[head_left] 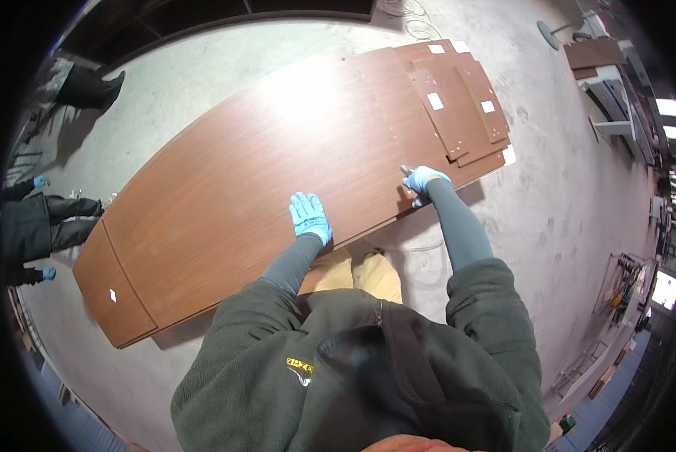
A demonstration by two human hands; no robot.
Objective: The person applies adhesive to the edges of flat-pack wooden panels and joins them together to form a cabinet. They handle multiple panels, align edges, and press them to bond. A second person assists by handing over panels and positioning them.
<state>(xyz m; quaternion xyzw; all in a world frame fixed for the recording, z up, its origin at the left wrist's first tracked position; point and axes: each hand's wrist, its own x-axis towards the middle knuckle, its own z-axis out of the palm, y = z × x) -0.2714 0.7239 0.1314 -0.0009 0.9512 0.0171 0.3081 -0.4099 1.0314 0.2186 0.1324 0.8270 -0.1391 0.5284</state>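
Note:
A large brown wood-look panel (pixel 232 173) with a curved far edge lies in front of me. My left hand (pixel 309 218), in a blue glove, rests flat on it near the close edge, fingers stretched out. Farther right, by the same edge, my gloved right hand (pixel 426 181) is closed around a small grey, metal-looking tool (pixel 406 170). Its tip pokes out past the fingers; the rest is hidden, so its exact kind does not show. Beyond that hand, narrower brown boards (pixel 439 124) with white labels and small holes are stacked on the panel's right end.
At the far left stands a person in dark clothes (pixel 33 226) with blue gloves, close to the panel's left end. Dark shelving (pixel 142 34) runs along the back, with a coiled cable (pixel 422 29) beside it. A wheeled rack (pixel 622 282) and stacked boards (pixel 594 54) are on the right.

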